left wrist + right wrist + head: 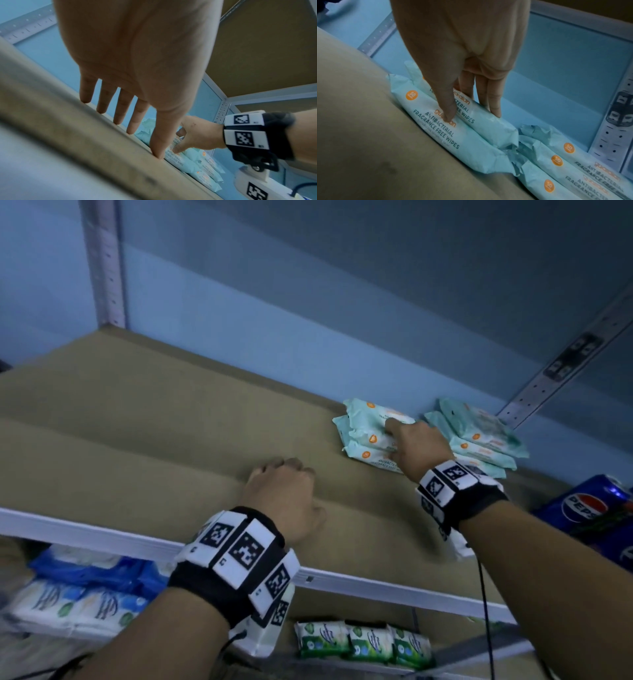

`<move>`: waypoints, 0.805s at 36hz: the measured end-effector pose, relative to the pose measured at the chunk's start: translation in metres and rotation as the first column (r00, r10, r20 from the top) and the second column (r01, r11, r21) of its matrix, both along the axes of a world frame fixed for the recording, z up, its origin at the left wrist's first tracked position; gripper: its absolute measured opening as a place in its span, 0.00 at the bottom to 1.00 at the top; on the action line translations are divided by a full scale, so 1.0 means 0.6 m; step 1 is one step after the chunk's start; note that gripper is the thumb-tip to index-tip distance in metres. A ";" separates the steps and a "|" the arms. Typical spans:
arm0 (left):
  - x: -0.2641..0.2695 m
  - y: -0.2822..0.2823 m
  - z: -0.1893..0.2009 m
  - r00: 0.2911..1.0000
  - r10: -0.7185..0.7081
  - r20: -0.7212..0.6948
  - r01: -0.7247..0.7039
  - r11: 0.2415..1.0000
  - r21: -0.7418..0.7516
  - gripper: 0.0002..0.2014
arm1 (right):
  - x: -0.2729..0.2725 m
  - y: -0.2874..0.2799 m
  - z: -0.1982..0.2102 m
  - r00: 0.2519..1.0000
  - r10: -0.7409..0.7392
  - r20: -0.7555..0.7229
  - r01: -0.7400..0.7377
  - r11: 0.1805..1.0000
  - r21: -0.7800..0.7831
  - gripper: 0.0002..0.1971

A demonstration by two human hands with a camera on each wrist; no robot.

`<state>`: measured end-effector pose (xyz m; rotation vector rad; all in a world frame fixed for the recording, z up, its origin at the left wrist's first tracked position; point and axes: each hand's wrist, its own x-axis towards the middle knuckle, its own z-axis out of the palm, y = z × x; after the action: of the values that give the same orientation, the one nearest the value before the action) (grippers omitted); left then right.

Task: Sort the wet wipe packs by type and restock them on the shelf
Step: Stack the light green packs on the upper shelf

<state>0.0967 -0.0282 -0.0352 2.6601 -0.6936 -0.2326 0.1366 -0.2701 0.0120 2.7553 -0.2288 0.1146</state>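
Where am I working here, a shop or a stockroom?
Probably a shop or its stockroom, I can't tell which: metal shelving with stacked mint wipe packs, green-labelled packs on the shelf below, and Pepsi cans alongside.

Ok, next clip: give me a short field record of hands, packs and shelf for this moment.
Left hand: empty, fingertips resting on the brown shelf board.
Right hand: grips the top pale teal wipe pack of the left stack, thumb in front, fingers behind.
Neighbouring stack: same teal packs, to the right, untouched.
Lower shelf: green-and-white wipe packs standing in a row.
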 end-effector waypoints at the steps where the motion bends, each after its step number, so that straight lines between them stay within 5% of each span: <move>1: 0.000 -0.001 0.000 1.000 0.000 -0.001 0.000 1.000 0.008 0.28 | 0.006 0.000 0.001 1.000 0.000 0.004 0.000 1.000 0.000 0.18; 29: 0.006 -0.018 0.001 0.999 0.033 -0.001 -0.033 0.998 0.045 0.26 | 0.128 -0.024 -0.001 0.997 0.018 0.070 -0.018 1.000 -0.004 0.19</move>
<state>0.1001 -0.0387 -0.0346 2.7117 -0.6507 -0.2447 0.2134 -0.2845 0.0113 2.7528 -0.2216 0.2159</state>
